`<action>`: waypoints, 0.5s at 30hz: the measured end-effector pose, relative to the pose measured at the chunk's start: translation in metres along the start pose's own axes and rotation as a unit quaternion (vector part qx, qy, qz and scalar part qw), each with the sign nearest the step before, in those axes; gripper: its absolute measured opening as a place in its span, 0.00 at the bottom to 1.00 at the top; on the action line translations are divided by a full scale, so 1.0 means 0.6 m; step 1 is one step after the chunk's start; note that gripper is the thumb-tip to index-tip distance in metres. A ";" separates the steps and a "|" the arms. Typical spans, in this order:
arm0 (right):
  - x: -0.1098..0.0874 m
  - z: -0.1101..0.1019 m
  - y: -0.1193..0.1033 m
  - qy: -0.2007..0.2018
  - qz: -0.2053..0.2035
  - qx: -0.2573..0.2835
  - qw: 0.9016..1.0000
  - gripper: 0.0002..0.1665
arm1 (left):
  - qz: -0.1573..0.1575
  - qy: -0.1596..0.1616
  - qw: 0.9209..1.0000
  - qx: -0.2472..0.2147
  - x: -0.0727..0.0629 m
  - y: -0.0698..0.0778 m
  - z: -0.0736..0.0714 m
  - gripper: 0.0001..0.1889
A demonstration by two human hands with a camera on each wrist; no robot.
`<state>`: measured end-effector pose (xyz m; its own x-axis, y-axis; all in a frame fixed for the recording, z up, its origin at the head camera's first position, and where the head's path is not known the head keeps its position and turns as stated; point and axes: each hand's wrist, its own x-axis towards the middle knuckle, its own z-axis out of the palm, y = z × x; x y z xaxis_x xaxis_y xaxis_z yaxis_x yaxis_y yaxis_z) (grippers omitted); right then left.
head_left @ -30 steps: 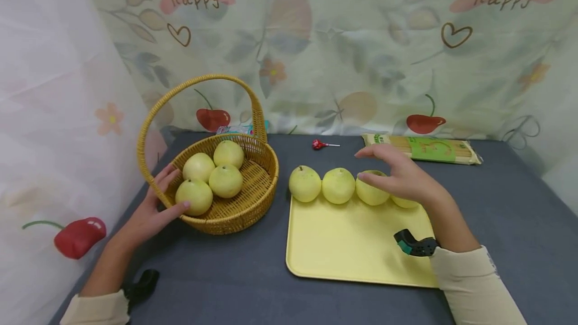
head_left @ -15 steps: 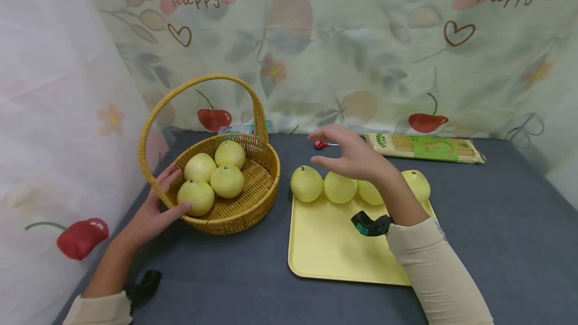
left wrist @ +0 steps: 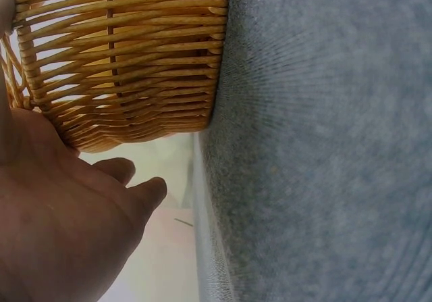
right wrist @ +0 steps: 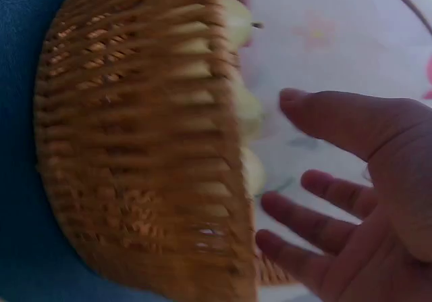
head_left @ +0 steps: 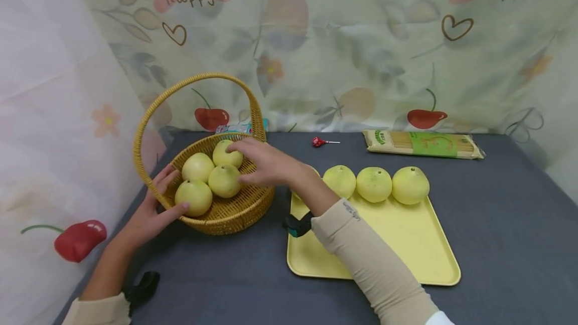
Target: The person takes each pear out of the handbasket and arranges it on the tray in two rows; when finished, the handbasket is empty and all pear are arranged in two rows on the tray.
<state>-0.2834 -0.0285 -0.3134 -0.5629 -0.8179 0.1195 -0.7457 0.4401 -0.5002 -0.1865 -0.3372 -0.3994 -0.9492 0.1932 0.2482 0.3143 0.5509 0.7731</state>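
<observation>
A wicker basket [head_left: 246,218] with a tall hooped handle holds several pale yellow-green pears [head_left: 193,197]. My left hand [head_left: 146,217] grips the basket's left rim, thumb over the edge by the front pear. In the left wrist view, two fingertips of the left hand [left wrist: 101,200] extend beyond the woven wall. Above the basket's right part, my right hand [head_left: 266,162] reaches in with fingers spread, close to the pears. In the right wrist view, nothing lies between the thumb and fingers of the right hand [right wrist: 378,207].
A yellow tray [head_left: 406,245] has several pears [head_left: 374,184] along its far edge, the leftmost partly behind my right forearm. A red lollipop [head_left: 318,142] and a noodle packet [head_left: 424,144] lie farther back. A bluish packet [head_left: 235,128] sits behind the basket.
My right hand has swept left from over the tray's pears to above the basket, fingers still apart. My left hand and the basket have stayed in place.
</observation>
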 end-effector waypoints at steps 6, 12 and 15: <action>0.036 0.056 0.003 -0.077 0.036 -0.012 0.996 0.46 | 0.007 0.001 1.000 -0.006 -0.001 -0.004 0.006 0.42; 0.050 0.079 0.013 -0.043 0.046 -0.037 0.997 0.45 | 0.004 0.006 1.000 -0.004 0.001 -0.003 0.006 0.43; 0.057 0.079 0.014 -0.035 0.060 -0.038 0.997 0.45 | 0.002 0.008 1.000 0.001 0.002 -0.002 0.003 0.43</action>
<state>-0.2919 -0.0703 -0.3541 -0.6244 -0.7811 0.0008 -0.7016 0.5603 -0.4403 -0.1882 -0.3363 -0.4012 -0.9480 0.1823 0.2610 0.3183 0.5521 0.7706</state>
